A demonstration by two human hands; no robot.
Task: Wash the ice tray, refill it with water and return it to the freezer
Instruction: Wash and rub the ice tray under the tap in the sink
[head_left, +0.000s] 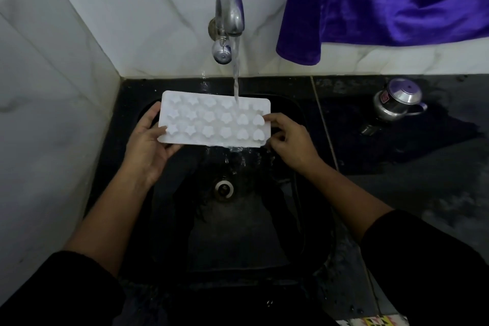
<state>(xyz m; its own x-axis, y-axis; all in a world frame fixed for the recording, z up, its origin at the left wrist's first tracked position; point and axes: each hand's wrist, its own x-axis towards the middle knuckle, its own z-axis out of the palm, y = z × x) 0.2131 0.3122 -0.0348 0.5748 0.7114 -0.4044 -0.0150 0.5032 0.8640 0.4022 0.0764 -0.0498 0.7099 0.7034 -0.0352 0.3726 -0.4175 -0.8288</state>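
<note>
A white ice tray [215, 120] with star, flower and heart moulds is held flat over the black sink [299, 193]. Water runs from the chrome tap [229, 10] onto the tray's far right part and spills off its near edge. My left hand [146, 143] grips the tray's left end, thumb on top and fingers underneath. My right hand [289, 139] pinches the tray's right end with its fingertips.
The sink drain [224, 189] lies below the tray. A steel pot with a lid [397, 99] stands on the wet black counter [410, 161] to the right. A purple cloth [383, 2] hangs over the white tiled wall [66, 61].
</note>
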